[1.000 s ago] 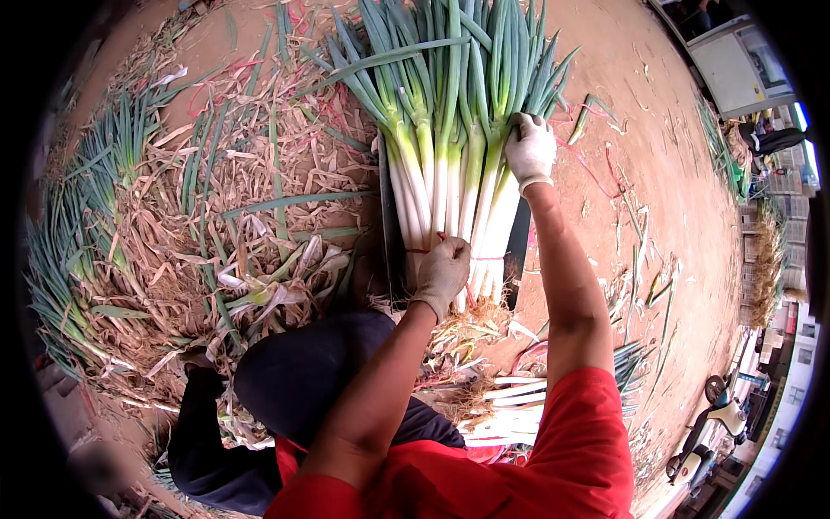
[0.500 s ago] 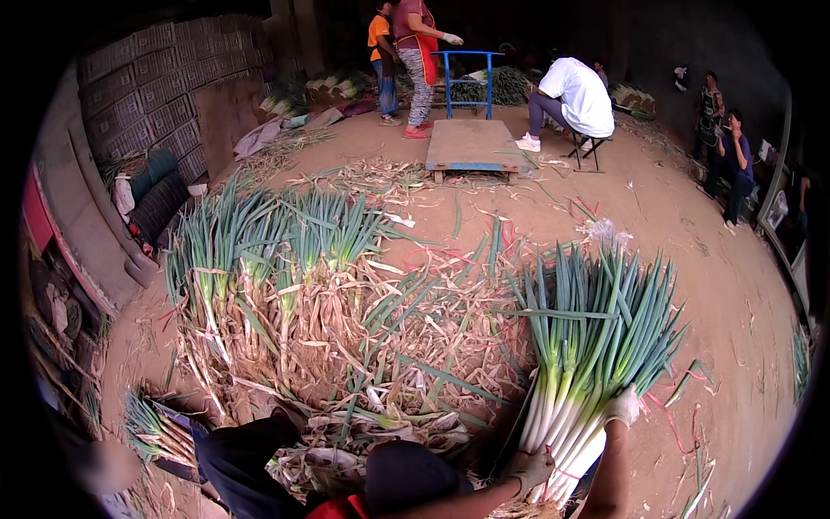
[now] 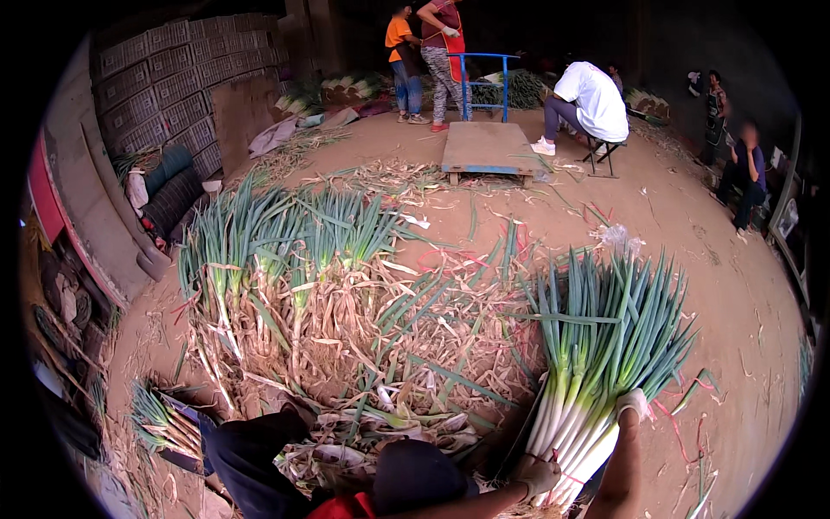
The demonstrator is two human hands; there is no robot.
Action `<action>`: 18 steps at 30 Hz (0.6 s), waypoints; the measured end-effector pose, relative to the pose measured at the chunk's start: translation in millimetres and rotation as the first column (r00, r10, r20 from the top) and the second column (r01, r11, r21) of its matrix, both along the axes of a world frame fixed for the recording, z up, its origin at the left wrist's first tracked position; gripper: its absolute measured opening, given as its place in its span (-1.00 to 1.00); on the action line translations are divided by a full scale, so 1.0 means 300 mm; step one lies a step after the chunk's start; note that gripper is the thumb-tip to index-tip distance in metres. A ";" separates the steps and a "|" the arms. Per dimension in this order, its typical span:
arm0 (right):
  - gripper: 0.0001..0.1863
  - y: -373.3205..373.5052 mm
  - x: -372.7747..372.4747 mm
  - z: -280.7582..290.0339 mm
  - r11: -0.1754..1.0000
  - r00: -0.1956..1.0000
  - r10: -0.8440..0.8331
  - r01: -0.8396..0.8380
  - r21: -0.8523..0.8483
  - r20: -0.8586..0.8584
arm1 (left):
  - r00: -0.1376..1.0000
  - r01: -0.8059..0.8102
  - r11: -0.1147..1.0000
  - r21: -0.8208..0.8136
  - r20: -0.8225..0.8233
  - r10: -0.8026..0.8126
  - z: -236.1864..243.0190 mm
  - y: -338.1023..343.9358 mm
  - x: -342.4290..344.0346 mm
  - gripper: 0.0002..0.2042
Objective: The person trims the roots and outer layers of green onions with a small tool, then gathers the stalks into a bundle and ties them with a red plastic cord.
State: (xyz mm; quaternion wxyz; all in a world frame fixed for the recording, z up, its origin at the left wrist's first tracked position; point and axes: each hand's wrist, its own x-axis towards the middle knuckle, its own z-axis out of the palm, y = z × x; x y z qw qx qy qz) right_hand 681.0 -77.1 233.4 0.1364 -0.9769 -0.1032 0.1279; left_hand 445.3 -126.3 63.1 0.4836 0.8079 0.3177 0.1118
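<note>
A big bundle of green onions (image 3: pixel 584 381) with long white stalks and green leaves leans upright at the lower right. My left hand (image 3: pixel 538 476), in a pale glove, is closed at the bundle's lower left side. A thin red tie (image 3: pixel 572 478) crosses the white stalks beside it. Higher up, my right hand (image 3: pixel 635 404), also gloved, is pressed round the right edge of the bundle. Its fingertips are partly hidden by the stalks. One long leaf (image 3: pixel 571 317) lies across the green part.
Untrimmed green onions (image 3: pixel 285 251) stand in a row at left, with dry husks (image 3: pixel 441 320) strewn beside them. A smaller onion pile (image 3: pixel 169 424) lies at lower left. Farther off are a flat cart (image 3: pixel 488 147) with a blue handle, a person on a stool (image 3: pixel 592 104), other people standing, and stacked boxes (image 3: pixel 173 86).
The whole view has shifted slightly, so the scene sits farther right. Both hands stay at the bundle in nearly the same places. A standing person by the cart has lowered an arm.
</note>
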 end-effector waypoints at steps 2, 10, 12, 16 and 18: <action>-0.73 0.053 0.028 -0.053 0.999 0.999 -0.019 0.021 -0.034 0.038 | 0.995 -0.096 0.995 0.027 0.017 0.096 -0.125 0.020 0.021 -0.79; -0.76 -0.077 0.056 -0.287 0.765 0.967 -0.256 0.200 0.612 0.005 | 0.997 -0.018 0.990 -0.140 -0.078 0.007 0.092 -0.018 -0.072 -0.79; -0.81 -0.144 0.127 -0.327 0.635 0.960 -0.280 0.183 0.751 0.003 | 0.998 -0.033 0.973 -0.228 -0.060 0.020 0.061 -0.008 -0.062 -0.77; -0.92 -0.159 0.147 -0.015 0.187 0.974 -0.192 0.161 0.969 -0.124 | 0.996 -0.087 0.972 -0.217 -0.036 0.082 0.029 0.032 -0.049 -0.77; -0.90 -0.149 0.192 0.165 0.238 0.995 -0.089 0.059 0.970 -0.038 | 0.994 -0.108 0.961 -0.256 -0.020 0.106 0.031 0.054 -0.043 -0.76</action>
